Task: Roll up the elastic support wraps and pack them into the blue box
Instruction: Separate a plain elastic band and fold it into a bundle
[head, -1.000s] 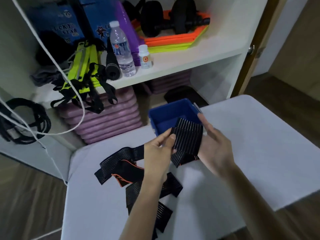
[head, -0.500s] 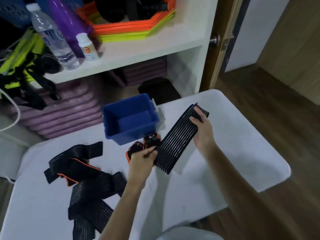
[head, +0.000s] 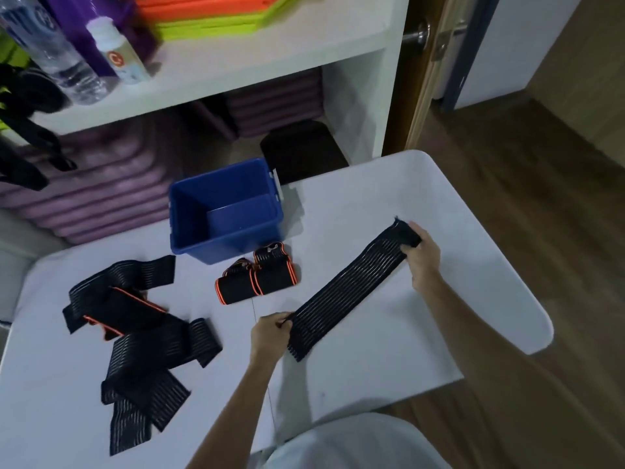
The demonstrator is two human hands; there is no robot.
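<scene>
One elastic wrap is held stretched out flat over the white bench, its long axis running from about 7 o'clock to 1 o'clock across the view. The near end is pinched by the left hand, thumb and fingers clenched on the fabric edge. The far end is grasped by the right hand, fingers curled over a bunched or folded tip; whether a first turn of the roll is already formed there cannot be told.

The blue box sits at roughly 10 o'clock from the wrap's middle, open and apparently bare inside. It lies nearer the left grip than the right. Two rolled wraps with orange trim rest on the bench just beside the box's near wall, between box and strip, not yet packed.

A loose heap of unrolled wraps lies well apart at 9 o'clock.

Judgement: rolling is best started from one end along the long axis, toward the opposite hand; the finished roll would then be carried toward 10 o'clock.
</scene>
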